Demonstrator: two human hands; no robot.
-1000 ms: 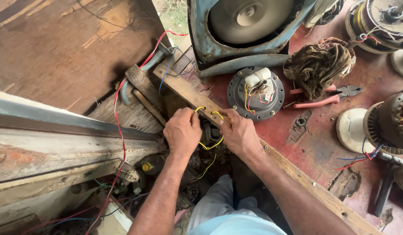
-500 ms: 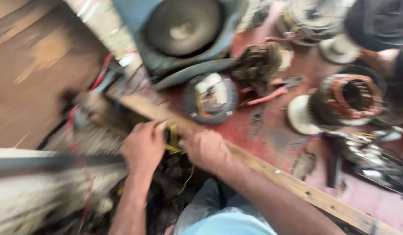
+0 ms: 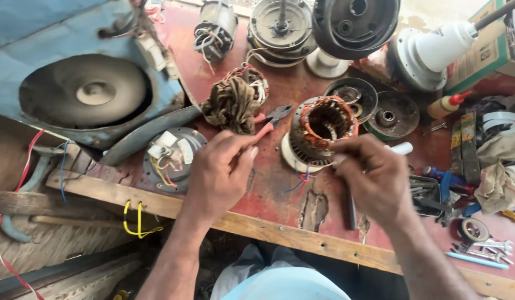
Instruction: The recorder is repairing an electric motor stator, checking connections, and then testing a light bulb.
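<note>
A worn red workbench [image 3: 279, 183] edged with a pale wooden strip fills most of the view, and at its upper left lies the largest thing on it, a blue metal housing [image 3: 57, 50] with a round grey disc set in its face. Along the top edge stand several dark motor shells and a white fan base [image 3: 429, 53]. Near the middle sits a stator [image 3: 322, 125] with copper windings around its bore, resting on a white ring, with red and blue leads trailing from under it toward the bench edge. To its left a tangled brown bundle of old winding wire [image 3: 230, 105] lies just beside red-handled pliers [image 3: 271, 122]. Further left is a round grey end plate [image 3: 171, 158] carrying white blocks and yellow and red wires. The left hand [image 3: 221, 175] hovers between this plate and the stator, its fingers curled together and closed loosely, holding nothing that can be made out. The right hand [image 3: 374, 175] is just beside the stator's lower right, fingertips pressed together at its rim; motion blur hides whether they pinch a wire. Two yellow wires [image 3: 134, 219] hang over the wooden strip at the left.
</note>
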